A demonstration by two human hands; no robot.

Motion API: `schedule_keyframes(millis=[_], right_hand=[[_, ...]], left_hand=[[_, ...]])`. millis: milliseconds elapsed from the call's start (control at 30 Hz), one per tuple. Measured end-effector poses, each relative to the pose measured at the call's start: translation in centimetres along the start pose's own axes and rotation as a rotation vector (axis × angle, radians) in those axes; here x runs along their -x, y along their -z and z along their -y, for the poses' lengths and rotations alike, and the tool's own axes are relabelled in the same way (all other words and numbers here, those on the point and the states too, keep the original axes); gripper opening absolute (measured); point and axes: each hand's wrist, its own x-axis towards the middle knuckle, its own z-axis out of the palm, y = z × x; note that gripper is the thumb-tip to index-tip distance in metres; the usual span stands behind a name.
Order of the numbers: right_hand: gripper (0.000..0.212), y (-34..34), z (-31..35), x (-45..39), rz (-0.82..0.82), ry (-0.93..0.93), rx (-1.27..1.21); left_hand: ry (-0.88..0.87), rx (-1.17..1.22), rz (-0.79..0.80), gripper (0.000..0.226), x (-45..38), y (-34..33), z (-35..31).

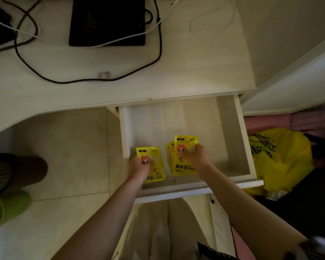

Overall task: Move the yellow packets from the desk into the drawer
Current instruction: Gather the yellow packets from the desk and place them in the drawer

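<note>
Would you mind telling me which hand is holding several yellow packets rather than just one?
The right hand grips a fanned stack of packets over the drawer; the left hand holds one single packet.

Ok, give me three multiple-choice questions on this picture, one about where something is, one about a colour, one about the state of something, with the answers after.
1. Where are the yellow packets?
A. on the desk
B. in the drawer, in the person's hands
C. on the floor

2. What colour is the plastic bag right of the drawer?
A. yellow
B. blue
C. white

3. What state is the drawer in?
A. pushed shut
B. taken out and on the floor
C. pulled open

Answers:
1. B: the left hand holds one packet and the right hand a small stack, both inside the drawer.
2. A: the bag is bright yellow with dark print.
3. C: the drawer sticks out from under the desk, its inside in view.
</note>
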Motion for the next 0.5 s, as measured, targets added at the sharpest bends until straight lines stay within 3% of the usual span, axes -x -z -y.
schedule_keyframes(millis=[167,367,500], right_hand=[[0.013,-1.2,-2.4,-3.1,0.094,-0.051,0.09],[0.03,-0.7,-3.9,-4.7,0.079,-0.115,0.188],[0.042,0.4,-4.3,-4.7,0.082,-0.158,0.278]], left_hand=[[0.068,-0.013,0.063,0.011,-1.5,-2.5,1.3],[0.121,-0.052,-0.014,0.019,-2.7,-2.8,2.7],[0.121,-0.123,-0.021,0.013,-2.4,-2.1,2.7]])
